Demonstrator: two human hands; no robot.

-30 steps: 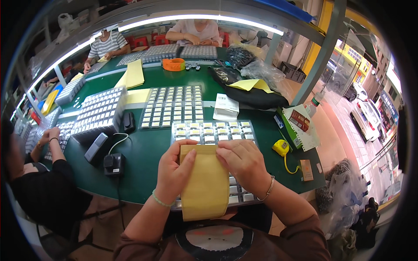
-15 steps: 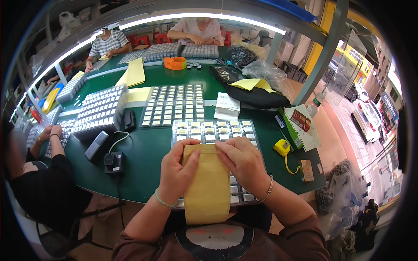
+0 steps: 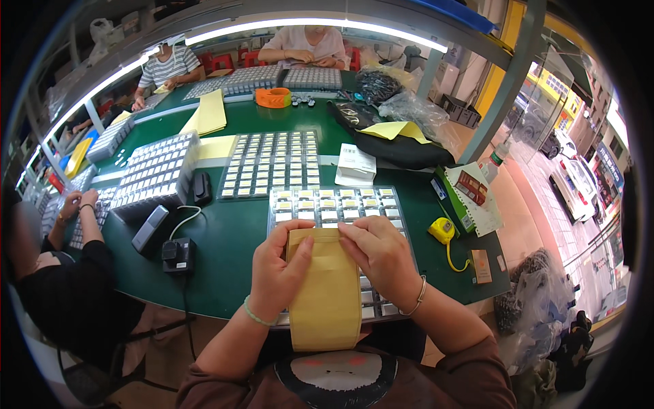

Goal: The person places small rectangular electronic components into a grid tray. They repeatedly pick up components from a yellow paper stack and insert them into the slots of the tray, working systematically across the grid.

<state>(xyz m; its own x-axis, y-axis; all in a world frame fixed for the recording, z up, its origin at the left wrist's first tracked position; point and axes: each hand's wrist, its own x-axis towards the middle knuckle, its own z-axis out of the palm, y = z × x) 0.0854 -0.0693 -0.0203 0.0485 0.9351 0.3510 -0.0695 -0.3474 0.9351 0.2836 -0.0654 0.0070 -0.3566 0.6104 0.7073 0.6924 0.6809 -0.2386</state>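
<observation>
The person's left hand (image 3: pixel 283 262) and right hand (image 3: pixel 383 253), slightly apart, grip the far corners of a yellow strip (image 3: pixel 325 296) above a clear tray (image 3: pixel 334 189) of white pieces (image 3: pixel 349 204). A black adapter (image 3: pixel 178 255) lies to the left, a yellow tape measure (image 3: pixel 441 230) to the right, and an orange ring (image 3: pixel 272 102) farther off.

a small assembly workshop, a long green workbench (image 3: pixel 221 279), trays of small white parts (image 3: pixel 334 204) spread and stacked along it, tube lights (image 3: pixel 300 25) overhead, people (image 3: pixel 310 46) seated at handwork, red seats (image 3: pixel 221 63), a street (image 3: pixel 543 198) just outside
</observation>
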